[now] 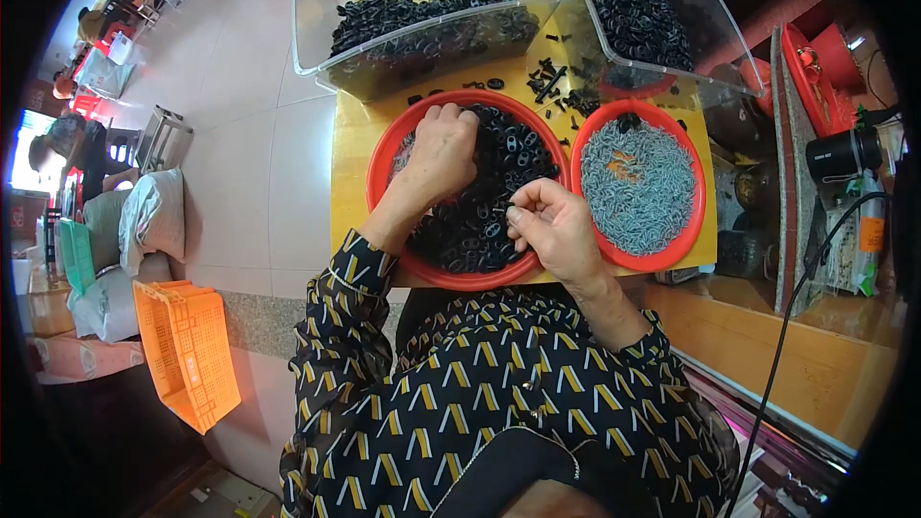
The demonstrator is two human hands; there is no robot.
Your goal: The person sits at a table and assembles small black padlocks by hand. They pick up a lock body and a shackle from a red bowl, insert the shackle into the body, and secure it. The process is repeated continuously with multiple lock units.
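A round red tray (376, 194) full of small black oval plastic pieces with two holes (480, 194) sits in front of me. My left hand (442, 152) is over its left side, fingers curled down toward the pieces; what they hold, if anything, is hidden. Above the tray's right edge, my right hand (554, 227) pinches thumb and forefinger together on something too small to make out. Close by on the right stands a second red tray (699, 194), heaped with small silvery screws (641, 197).
Two clear plastic bins, one at left (312, 34) and one at right (734, 29), hold more black pieces on the yellow table (347, 163). Loose black parts (549, 82) lie between them. An orange crate (187, 355) stands on the floor at left; a black cable (789, 312) hangs at right.
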